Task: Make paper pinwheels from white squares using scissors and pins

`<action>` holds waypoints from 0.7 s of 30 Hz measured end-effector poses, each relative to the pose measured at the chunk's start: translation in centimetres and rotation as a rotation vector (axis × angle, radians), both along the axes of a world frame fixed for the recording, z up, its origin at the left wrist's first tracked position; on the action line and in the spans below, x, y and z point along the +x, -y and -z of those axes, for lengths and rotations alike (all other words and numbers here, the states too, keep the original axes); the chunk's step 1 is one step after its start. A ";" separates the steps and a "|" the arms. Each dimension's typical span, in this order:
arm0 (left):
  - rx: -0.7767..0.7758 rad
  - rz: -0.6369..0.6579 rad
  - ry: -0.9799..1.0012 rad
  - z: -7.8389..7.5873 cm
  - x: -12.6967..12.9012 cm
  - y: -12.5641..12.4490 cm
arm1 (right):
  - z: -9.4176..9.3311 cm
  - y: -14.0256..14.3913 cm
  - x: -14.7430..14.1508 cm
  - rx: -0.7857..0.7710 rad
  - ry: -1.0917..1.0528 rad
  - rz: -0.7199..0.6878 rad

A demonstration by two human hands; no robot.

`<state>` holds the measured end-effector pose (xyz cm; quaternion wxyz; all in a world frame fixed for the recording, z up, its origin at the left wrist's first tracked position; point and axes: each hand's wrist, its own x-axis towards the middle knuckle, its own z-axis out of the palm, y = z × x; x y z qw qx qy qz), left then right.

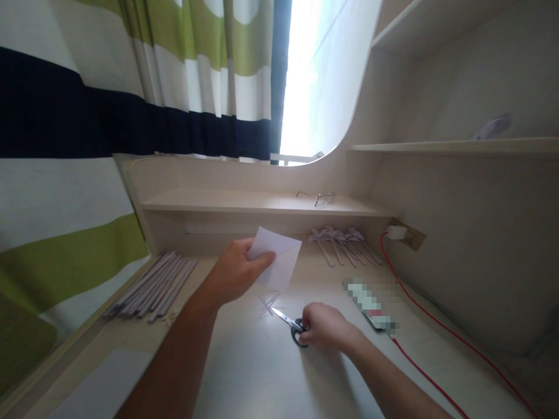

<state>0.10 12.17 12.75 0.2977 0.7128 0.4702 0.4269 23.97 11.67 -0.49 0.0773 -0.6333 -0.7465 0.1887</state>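
Note:
My left hand [238,269] pinches a small square of white paper [283,259] between thumb and fingers, raised above the desk. A pair of scissors [286,318] with black handles is in my right hand [325,327], its blades closed or nearly so and pointing up and left. The fingers of that hand close round the handles. Just beyond the scissor tip, thin paper strips [266,304] lie crossed on the desk, below the square.
Rolled paper sticks [152,285] are piled at left, near white paper sheets [105,381]. Paper pinwheels [340,238] on sticks lie at the back right. A pixelated phone [369,305] has a red cable [430,378]. Glasses [321,199] rest on the low shelf [227,201].

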 end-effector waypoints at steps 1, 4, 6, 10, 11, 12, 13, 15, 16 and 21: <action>0.004 -0.004 -0.001 -0.1 0.0 0.1 | 0.1 -0.1 -0.2 -0.016 0.022 0.005; 0.003 -0.016 0.000 -0.2 -0.2 0.2 | 0.1 -0.4 -0.8 -0.041 0.050 0.013; 0.002 -0.024 0.004 -0.2 -0.4 0.1 | 0.1 -0.5 -0.9 -0.049 0.034 0.010; -0.002 -0.044 0.015 -0.3 -0.6 0.0 | 0.4 -0.8 0.3 -0.099 -0.101 -0.006; 0.000 -0.050 0.018 -0.3 -0.7 0.1 | 0.7 -0.9 0.9 -0.135 -0.158 -0.011; 0.003 -0.052 0.023 -0.4 -0.9 0.2 | 1.1 -0.9 1.6 -0.189 -0.220 -0.015; 0.006 -0.051 0.036 -0.4 -1.0 0.3 | 1.6 -1.0 2.3 -0.251 -0.289 -0.018; 0.007 -0.045 0.075 -0.6 -1.4 0.7 | 2.7 -1.0 3.6 -0.346 -0.430 0.000; 0.004 -0.043 0.099 -0.7 -1.6 0.9 | 3.3 -1.0 4.3 -0.379 -0.497 0.017; -0.015 -0.063 0.200 -1.5 -1.9 2.1 | 4.7 0.0 5.8 -0.466 -0.837 0.047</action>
